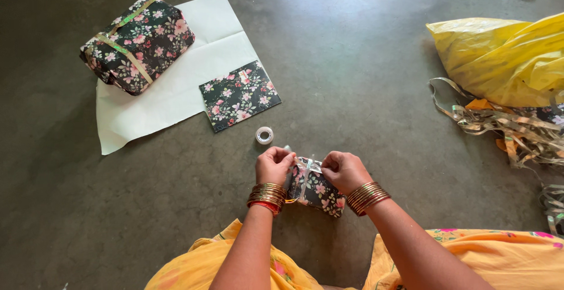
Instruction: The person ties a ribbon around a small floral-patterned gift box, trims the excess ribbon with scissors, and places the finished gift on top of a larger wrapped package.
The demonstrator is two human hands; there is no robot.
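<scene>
At lower centre of the frame I have both hands on the small floral parcel (317, 191), which rests on the floor (364, 61). My left hand (274, 165) and right hand (345, 171) are each closed tight, pinching the ends of the shiny ribbon (308, 169) crossing its top. If one grip slackens, I judge the slick ribbon could slide off a corner. The tape roll (265, 135) lies just above.
</scene>
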